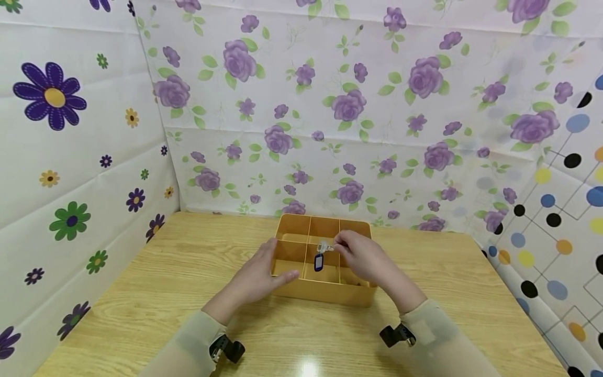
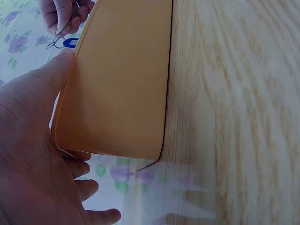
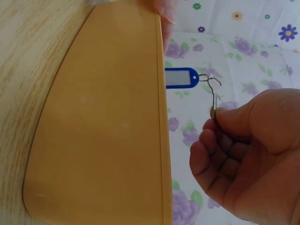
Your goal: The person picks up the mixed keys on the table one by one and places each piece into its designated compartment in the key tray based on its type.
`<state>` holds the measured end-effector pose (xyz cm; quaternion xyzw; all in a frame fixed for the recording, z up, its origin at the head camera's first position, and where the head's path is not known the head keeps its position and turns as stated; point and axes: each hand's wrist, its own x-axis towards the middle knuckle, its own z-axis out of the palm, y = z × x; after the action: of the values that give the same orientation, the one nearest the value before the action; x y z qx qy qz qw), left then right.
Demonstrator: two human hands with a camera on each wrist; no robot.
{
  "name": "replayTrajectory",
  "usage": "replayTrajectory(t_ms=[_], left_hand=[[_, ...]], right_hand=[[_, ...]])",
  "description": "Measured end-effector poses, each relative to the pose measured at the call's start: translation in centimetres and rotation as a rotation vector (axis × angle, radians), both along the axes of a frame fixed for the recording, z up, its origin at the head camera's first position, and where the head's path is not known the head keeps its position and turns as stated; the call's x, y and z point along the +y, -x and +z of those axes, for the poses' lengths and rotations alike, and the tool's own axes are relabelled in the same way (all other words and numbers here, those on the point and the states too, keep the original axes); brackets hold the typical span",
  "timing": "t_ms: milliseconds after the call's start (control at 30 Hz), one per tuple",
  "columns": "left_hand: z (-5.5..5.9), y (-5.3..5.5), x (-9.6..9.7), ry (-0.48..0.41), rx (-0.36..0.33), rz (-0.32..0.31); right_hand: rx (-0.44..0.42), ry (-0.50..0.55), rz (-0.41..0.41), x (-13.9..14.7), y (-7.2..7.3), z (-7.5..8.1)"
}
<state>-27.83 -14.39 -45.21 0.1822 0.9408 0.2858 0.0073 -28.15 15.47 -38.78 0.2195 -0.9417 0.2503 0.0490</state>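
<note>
A blue key tag [image 1: 319, 262] with a pale label hangs over the front middle compartment of the yellow divided box [image 1: 325, 291]. Its ring is linked to a thin, shiny metal piece [image 3: 214, 96] with a bent end, whose exact kind I cannot tell. Thumb and forefinger of my right hand [image 1: 363, 255] pinch that piece above the box's right part. At the box's left end, my left hand [image 1: 256, 275] lies along the wall, fingers extended, its thumb at the front rim. The left wrist view shows those fingers [image 2: 86, 190] spread past the box's corner.
The box stands on a light wooden table [image 1: 188, 262], near its back edge. A small dark thing lies in the front right compartment. Flowered cloth [image 1: 301, 104] hangs behind, with patterned sheets left and right. Each wrist carries a small black camera [image 1: 398, 335].
</note>
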Motion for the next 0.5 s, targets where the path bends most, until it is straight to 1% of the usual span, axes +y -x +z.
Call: replayTrajectory(t_ms=[300,500], left_hand=[[-0.19,0.11,0.03,-0.01,-0.003,0.001],[-0.12,0.05,-0.01,-0.028,-0.013,-0.006]], right_hand=[[-0.011,-0.017,0.009,-0.26,0.06,-0.32],[-0.022,0.024,-0.012,-0.3,-0.06,-0.23]])
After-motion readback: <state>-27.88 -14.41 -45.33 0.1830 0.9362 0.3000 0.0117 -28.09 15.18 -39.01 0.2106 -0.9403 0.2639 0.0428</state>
